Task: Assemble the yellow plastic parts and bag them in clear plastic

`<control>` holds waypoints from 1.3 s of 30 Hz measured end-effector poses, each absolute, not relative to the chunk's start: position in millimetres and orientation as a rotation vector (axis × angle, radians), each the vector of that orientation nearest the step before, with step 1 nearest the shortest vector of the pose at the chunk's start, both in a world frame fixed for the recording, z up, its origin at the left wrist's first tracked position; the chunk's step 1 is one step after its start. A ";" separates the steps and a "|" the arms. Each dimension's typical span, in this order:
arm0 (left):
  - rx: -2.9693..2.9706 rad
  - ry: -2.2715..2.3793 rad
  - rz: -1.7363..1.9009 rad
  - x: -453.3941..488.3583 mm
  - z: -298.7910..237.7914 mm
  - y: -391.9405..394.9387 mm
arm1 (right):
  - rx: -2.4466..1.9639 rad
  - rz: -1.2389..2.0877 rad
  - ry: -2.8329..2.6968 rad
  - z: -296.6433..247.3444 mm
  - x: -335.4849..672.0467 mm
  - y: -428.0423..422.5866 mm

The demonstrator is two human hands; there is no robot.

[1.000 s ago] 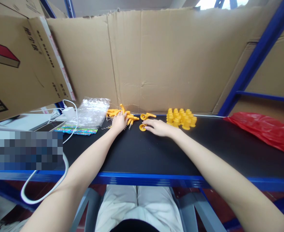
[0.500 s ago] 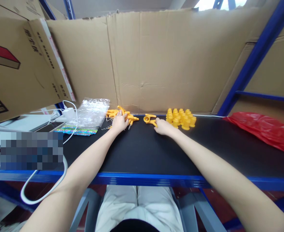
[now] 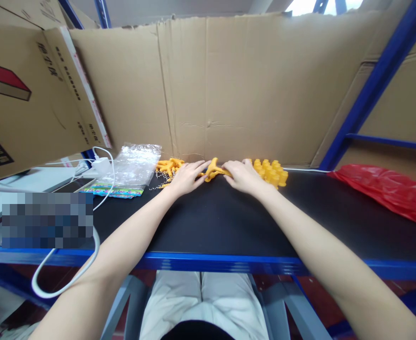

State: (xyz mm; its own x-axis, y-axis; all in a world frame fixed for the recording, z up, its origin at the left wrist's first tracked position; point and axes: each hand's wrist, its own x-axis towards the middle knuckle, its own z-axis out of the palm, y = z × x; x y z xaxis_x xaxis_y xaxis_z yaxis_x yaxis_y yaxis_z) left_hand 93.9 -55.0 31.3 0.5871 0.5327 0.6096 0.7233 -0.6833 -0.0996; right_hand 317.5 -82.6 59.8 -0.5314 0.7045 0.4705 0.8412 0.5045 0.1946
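A yellow branched plastic piece [image 3: 212, 165] sits between my hands near the back of the black tabletop. My left hand [image 3: 188, 177] has its fingertips closed on the left side of this piece. From the other side, my right hand [image 3: 242, 175] pinches the handle of a yellow plastic piece with a round cup, mostly hidden under the branched one. Whether the two are joined I cannot tell. Left of my left hand lies a pile of yellow branched pieces [image 3: 167, 166] with thin coiled strands. Several yellow cup-like parts [image 3: 271, 173] stand grouped just right of my right hand.
A clear plastic bag [image 3: 133, 163] lies at left on a colourful packet, beside a white charger [image 3: 100, 166] and cables. Red plastic sheeting [image 3: 381, 189] is at right. A cardboard wall [image 3: 247, 94] closes the back; a blue rail [image 3: 222, 263] edges the front.
My left hand has moved right from the pile to the middle, bringing a yellow branched piece against the one at my right hand. The right hand has shifted slightly, its fingers now more extended.
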 end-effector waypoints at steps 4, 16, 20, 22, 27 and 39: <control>-2.407 -1.123 -0.781 100.8 33.5 -58.5 | -1.025 -0.728 -2.441 58.4 313.2 -83.3; -2.293 -1.186 -0.816 105.0 37.8 -59.6 | -1.257 -0.696 -2.397 55.2 304.2 -87.1; -2.378 -1.215 -0.944 106.1 39.2 -59.1 | -1.241 -0.716 -2.366 59.6 303.1 -89.3; -2.414 -1.264 -0.999 106.3 40.2 -59.0 | -1.227 -0.744 -2.349 61.1 302.4 -90.0; -2.516 -1.416 -1.060 107.5 41.6 -58.4 | -1.176 -0.862 -2.343 63.6 301.2 -90.7; -2.372 -1.390 -0.697 104.8 45.0 -67.8 | -1.146 -0.744 -2.446 44.1 307.7 -73.1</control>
State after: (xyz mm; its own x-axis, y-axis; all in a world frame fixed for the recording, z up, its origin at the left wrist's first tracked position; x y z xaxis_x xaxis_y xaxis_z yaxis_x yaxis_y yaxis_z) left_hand 104.8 -67.8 45.0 0.4129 0.7269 0.5488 0.8746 -0.4846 -0.0162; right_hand 307.7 -73.1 44.1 -0.6179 0.6050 0.5022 0.7822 0.5379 0.3143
